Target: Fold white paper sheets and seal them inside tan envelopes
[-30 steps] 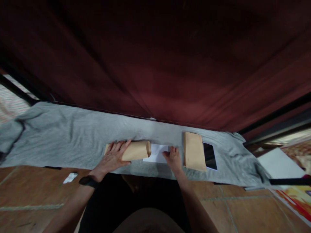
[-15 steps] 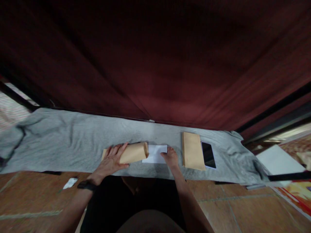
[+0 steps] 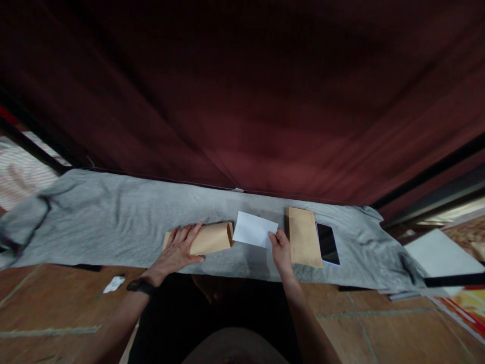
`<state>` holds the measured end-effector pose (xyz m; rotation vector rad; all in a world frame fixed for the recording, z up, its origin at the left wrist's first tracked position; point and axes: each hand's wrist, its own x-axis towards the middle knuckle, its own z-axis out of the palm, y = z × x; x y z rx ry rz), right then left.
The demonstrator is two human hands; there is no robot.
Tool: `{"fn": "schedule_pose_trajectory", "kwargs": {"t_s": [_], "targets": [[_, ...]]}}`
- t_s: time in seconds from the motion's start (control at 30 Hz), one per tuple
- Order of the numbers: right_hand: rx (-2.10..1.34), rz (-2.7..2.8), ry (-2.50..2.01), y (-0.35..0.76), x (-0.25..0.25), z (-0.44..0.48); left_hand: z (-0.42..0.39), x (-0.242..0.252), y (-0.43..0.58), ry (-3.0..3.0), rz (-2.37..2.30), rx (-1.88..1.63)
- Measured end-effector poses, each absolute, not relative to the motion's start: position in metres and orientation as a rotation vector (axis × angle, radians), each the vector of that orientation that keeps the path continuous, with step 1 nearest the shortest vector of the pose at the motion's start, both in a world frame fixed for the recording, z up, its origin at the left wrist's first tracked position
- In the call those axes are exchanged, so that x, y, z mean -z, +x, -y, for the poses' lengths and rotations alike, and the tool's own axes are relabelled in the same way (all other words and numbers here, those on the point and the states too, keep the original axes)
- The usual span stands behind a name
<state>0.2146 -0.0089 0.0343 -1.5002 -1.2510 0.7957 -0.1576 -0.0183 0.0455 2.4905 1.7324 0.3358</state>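
Observation:
A brown paper envelope point(image 3: 212, 238) lies on the grey cloth, its right end gaping open. My left hand point(image 3: 179, 252) rests spread over the envelope's left part, thumb apart from the fingers. Just right of the open end, a white sheet of paper point(image 3: 254, 229) is tilted and raised above the cloth. My right hand point(image 3: 281, 247) pinches that sheet at its right edge between thumb and fingers. Beside my right hand lies a stack of brown envelopes point(image 3: 304, 237).
The grey cloth point(image 3: 125, 217) covers a long narrow surface. A dark phone point(image 3: 328, 244) lies right of the stack. Behind hangs a dark red curtain point(image 3: 242, 126). A white panel point(image 3: 441, 255) is at the far right, and a crumpled white scrap point(image 3: 114, 284) is on the tiled floor.
The white sheet has come up off the cloth and moved right and slightly away with my right hand. My left hand has stayed on the envelope. The view has shifted slightly.

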Motion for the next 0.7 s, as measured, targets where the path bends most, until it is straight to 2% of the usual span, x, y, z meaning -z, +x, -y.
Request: {"fn": "schedule_pose_trajectory", "kwargs": {"t_s": [0.7], "targets": [[-0.951,1.628,-1.54,0.209,-0.031,-0.023,0.017,-0.043,-0.157,2.527,-1.712,-0.298]]}}
